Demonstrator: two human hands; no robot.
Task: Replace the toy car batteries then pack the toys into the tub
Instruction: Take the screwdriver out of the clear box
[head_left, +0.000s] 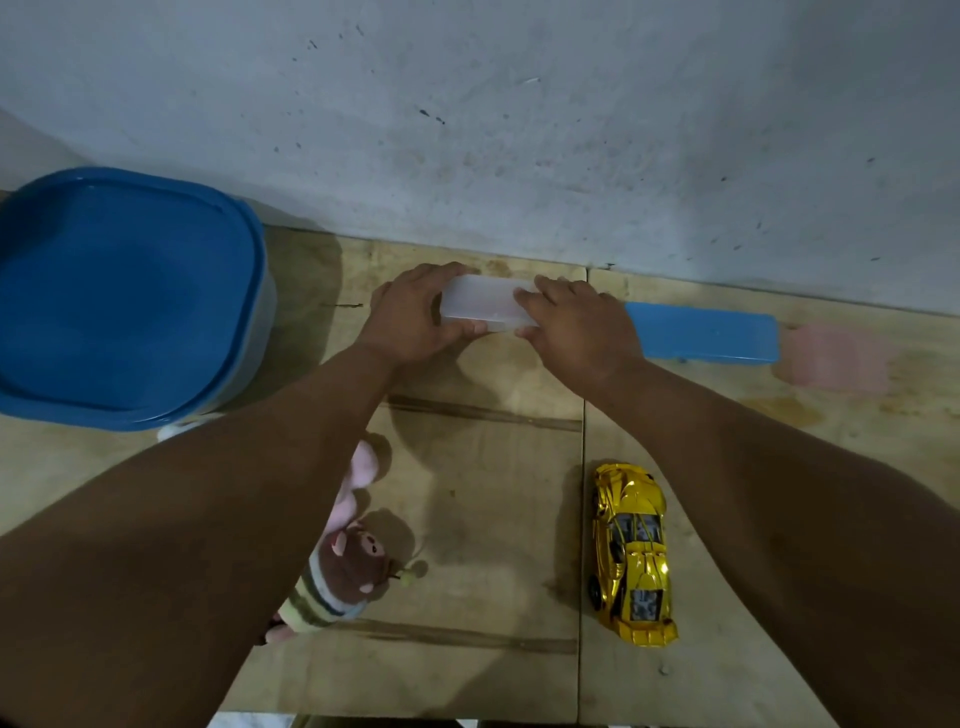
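A small translucent white plastic case (485, 304) lies near the wall at the back of the wooden table. My left hand (415, 317) grips its left end and my right hand (576, 325) grips its right end. A shiny yellow toy car (631, 553) rests on the table at the front right, nose pointing away from the wall. The blue-lidded tub (124, 296) stands at the left with its lid on. A brown plush toy (345, 574) and a pink plush toy (358, 473) lie partly hidden under my left forearm.
A long blue flat box (706, 332) lies right of my right hand, along the wall. A pale pink object (836, 356) sits beyond it at the far right. The grey wall (519, 130) bounds the table's back edge. The table's front edge (415, 719) is close.
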